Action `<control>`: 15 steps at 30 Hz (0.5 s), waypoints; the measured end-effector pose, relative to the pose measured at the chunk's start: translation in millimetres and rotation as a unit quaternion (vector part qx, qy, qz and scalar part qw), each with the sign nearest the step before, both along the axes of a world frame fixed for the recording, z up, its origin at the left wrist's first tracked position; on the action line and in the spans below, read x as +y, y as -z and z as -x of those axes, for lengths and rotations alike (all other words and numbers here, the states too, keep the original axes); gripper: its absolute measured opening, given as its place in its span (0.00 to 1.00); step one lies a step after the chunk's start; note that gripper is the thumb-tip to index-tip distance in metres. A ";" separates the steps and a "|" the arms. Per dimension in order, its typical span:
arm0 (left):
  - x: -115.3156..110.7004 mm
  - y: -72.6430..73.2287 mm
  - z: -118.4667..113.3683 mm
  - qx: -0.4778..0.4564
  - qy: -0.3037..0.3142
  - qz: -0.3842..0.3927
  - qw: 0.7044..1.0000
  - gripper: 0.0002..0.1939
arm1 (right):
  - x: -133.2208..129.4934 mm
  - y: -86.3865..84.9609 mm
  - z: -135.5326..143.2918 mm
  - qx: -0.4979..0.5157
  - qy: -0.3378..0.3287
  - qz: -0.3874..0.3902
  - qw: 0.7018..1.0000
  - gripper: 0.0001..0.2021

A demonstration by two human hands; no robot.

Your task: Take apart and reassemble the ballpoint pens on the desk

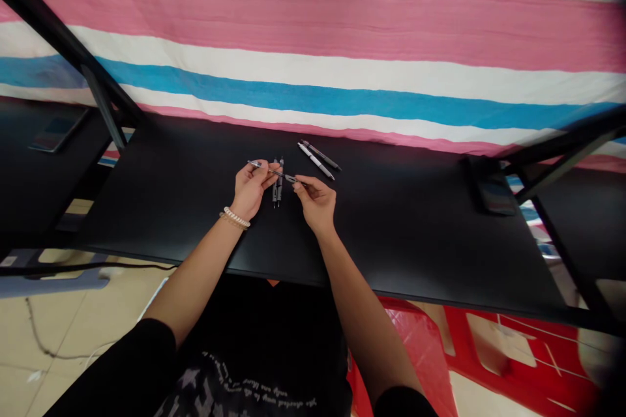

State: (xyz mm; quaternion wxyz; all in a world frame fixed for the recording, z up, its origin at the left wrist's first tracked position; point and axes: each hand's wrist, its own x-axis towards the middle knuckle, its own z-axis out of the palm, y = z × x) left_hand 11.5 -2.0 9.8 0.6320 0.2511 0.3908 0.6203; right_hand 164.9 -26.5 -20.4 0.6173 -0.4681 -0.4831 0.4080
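Above the middle of the black table (391, 221), both hands are closed on parts of a pen. My left hand (250, 189) pinches a thin pen piece (254, 163) whose clear-looking end sticks out to the left. A slim refill-like rod (276, 172) runs from those fingers towards my right hand (317, 201). That hand grips a grey pen barrel (290, 178) at its tip. Whether the rod is inside the barrel is too small to tell. Just under the hands lie two grey pens (278, 192) side by side. Behind my right hand rest a white pen (315, 161) and a dark pen (325, 158).
A dark phone (491, 186) lies at the table's right end. Black metal frame legs (73, 39) stand at both ends. A striped plastic sheet (342, 91) hangs along the back edge. Red plastic stools (528, 345) stand below on the right.
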 end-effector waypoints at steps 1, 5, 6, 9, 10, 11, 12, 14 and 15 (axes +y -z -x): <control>0.4 0.7 -0.2 -0.003 -0.011 0.001 1.000 0.11 | 0.2 0.2 -0.2 0.003 0.013 -0.007 1.000 0.12; 2.3 3.1 0.6 -0.011 -0.030 0.008 0.999 0.11 | 2.1 2.9 -2.0 0.015 0.040 -0.002 0.999 0.13; 2.8 3.6 0.9 -0.009 -0.031 0.010 0.999 0.11 | 2.8 3.9 -2.6 0.014 0.044 0.003 0.999 0.14; 3.6 4.5 1.7 -0.003 -0.041 0.014 0.999 0.11 | 4.9 6.5 -4.6 0.008 0.070 0.011 0.997 0.15; 3.7 4.6 1.8 -0.003 -0.043 0.014 0.999 0.11 | 5.5 7.0 -5.2 0.006 0.077 0.013 0.997 0.15; 3.6 4.4 1.7 -0.004 -0.045 0.015 0.999 0.11 | 5.9 7.0 -5.5 0.005 0.080 0.015 0.997 0.15; 3.3 4.1 1.5 -0.006 -0.045 0.014 0.999 0.11 | 6.1 6.8 -5.5 0.008 0.079 0.017 0.997 0.15; 2.2 3.0 0.6 -0.008 -0.039 0.012 0.999 0.12 | 5.7 5.4 -4.7 0.021 0.066 0.015 0.998 0.15; 1.5 2.3 0.1 -0.005 -0.031 0.009 0.999 0.12 | 5.2 4.4 -3.8 0.028 0.055 0.012 0.998 0.14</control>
